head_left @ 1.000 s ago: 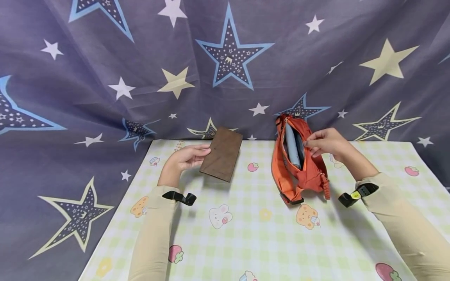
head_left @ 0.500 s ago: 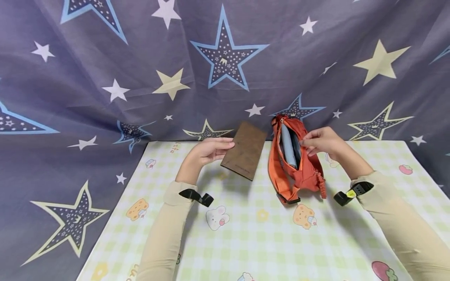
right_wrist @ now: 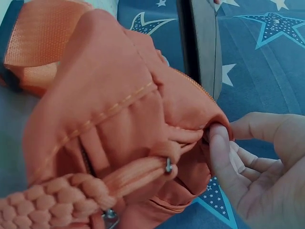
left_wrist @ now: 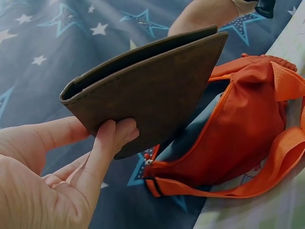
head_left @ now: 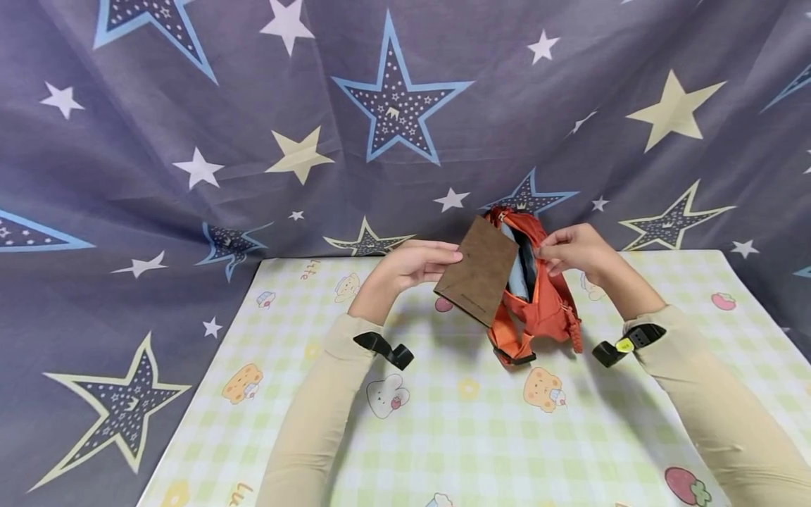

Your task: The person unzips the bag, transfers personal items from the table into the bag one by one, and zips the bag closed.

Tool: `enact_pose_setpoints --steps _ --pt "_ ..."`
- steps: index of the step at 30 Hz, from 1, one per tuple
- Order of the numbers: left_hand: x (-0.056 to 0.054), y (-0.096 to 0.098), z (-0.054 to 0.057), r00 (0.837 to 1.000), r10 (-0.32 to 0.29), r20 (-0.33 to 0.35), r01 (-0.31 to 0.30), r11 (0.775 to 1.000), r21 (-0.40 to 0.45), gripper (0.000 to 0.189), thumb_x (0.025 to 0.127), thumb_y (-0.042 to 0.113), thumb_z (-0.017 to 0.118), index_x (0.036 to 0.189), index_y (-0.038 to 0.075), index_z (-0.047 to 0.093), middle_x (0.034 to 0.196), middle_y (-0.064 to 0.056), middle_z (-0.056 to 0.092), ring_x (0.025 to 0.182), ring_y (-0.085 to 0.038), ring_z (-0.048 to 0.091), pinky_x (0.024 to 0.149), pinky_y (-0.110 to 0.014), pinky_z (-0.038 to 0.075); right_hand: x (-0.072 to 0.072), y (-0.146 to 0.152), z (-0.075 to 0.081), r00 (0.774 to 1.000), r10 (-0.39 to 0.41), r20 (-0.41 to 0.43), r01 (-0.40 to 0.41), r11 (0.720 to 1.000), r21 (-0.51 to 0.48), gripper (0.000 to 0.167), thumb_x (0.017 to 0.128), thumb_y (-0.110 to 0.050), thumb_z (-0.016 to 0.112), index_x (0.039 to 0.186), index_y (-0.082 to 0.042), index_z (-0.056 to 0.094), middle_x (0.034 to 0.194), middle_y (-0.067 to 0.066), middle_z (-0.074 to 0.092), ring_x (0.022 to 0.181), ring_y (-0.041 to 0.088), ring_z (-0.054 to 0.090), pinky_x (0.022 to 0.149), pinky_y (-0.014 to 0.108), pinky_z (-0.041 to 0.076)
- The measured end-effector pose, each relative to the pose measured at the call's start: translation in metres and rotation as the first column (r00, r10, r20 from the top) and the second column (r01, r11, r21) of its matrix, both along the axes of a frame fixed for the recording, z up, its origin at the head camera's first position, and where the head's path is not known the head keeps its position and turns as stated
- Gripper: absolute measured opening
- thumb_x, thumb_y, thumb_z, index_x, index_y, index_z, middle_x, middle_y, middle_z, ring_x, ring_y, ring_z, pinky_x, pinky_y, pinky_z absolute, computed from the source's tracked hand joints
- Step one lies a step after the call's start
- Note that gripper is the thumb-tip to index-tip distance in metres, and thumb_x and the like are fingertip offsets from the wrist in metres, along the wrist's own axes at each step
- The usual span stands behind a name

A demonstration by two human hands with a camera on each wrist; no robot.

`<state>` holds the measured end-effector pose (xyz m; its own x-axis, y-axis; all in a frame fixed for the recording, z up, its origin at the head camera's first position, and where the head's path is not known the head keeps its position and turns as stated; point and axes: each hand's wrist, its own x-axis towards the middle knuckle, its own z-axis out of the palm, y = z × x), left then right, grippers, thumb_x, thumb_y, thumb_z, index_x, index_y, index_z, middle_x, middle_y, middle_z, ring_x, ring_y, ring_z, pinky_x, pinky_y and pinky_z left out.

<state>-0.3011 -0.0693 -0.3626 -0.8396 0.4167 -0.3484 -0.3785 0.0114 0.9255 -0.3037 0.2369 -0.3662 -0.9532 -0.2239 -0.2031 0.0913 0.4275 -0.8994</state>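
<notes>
My left hand [head_left: 421, 264] pinches a brown leather-look wallet [head_left: 479, 271] by its left edge, thumb on one face and fingers behind. In the left wrist view the folded wallet [left_wrist: 147, 86] tilts, its two covers slightly apart along the top. It is held above the table, in front of part of an orange-red waist bag [head_left: 550, 310]. The bag is unzipped, and a grey-blue lining shows inside. With thumb and fingers my right hand [head_left: 579, 250] pinches the right rim of the bag's opening. The right wrist view shows the bag's fabric [right_wrist: 95, 119] gathered at those fingertips.
A table [head_left: 443, 422] with a green-and-white checked, cartoon-printed cover lies beneath. Behind it hangs a dark star-patterned cloth [head_left: 279, 84]. The bag's orange strap [head_left: 510, 338] with a black buckle lies on the near side, and a braided cord [right_wrist: 52, 200] hangs from the bag.
My left hand has carried the wallet rightward, from apart from the bag to overlapping its opening in the head view. The right hand keeps its pinch on the bag's rim.
</notes>
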Motion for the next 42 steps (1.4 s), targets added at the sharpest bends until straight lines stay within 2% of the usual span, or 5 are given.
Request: enact_pose_setpoints --steps 11,19,27,33,42 --pt "-0.007 0.022 -0.001 0.999 0.033 0.016 -0.032 0.996 -0.081 0.041 0.094 0.001 0.069 0.135 -0.003 0.063 0.114 -0.008 0.077 0.081 -0.011 0.072 0.101 -0.038 0.056 -0.001 0.0 0.001 1.0 -0.006 0.003 0.006 1.0 -0.029 0.024 0.098 -0.008 0.064 0.109 0.013 0.064 0.069 -0.007 0.069 0.06 0.006 0.066 0.065 0.028 0.062" --pt "-0.008 0.029 0.003 0.998 0.046 -0.03 -0.051 0.981 -0.187 0.031 0.089 0.003 0.076 0.119 -0.005 0.072 0.074 0.007 0.072 0.068 -0.005 0.068 0.071 -0.024 0.061 -0.002 0.0 0.002 1.0 -0.01 0.017 0.011 0.999 -0.035 0.022 0.098 -0.008 0.064 0.108 0.011 0.066 0.069 -0.007 0.07 0.06 0.006 0.066 0.065 0.028 0.062" --pt "-0.008 0.035 0.007 0.999 0.017 -0.049 -0.029 0.962 -0.272 0.031 0.086 0.003 0.079 0.115 -0.004 0.072 0.111 -0.015 0.077 0.067 -0.008 0.069 0.061 -0.022 0.059 0.0 0.0 0.003 1.0 -0.009 0.013 0.009 0.999 -0.043 0.022 0.098 -0.007 0.065 0.107 0.012 0.065 0.069 -0.007 0.069 0.06 0.006 0.066 0.064 0.028 0.062" --pt "-0.007 0.04 0.013 0.993 0.026 -0.113 -0.061 0.947 -0.315 0.023 0.082 0.003 0.082 0.103 -0.003 0.075 0.077 0.001 0.075 0.061 -0.008 0.064 0.057 -0.021 0.058 0.001 0.0 0.003 1.0 -0.008 0.006 0.009 0.999 -0.04 0.022 0.098 -0.007 0.064 0.107 0.013 0.065 0.069 -0.007 0.069 0.06 0.006 0.066 0.065 0.028 0.062" --pt "-0.006 0.063 0.022 0.971 0.076 -0.225 -0.153 0.925 -0.349 0.006 0.077 -0.005 0.082 0.079 -0.001 0.077 0.062 0.001 0.065 0.051 -0.008 0.057 0.057 -0.024 0.059 0.001 -0.002 0.003 1.0 -0.016 0.006 0.016 0.998 -0.054 0.021 0.098 -0.007 0.064 0.106 0.013 0.066 0.069 -0.007 0.07 0.059 0.007 0.066 0.063 0.028 0.062"
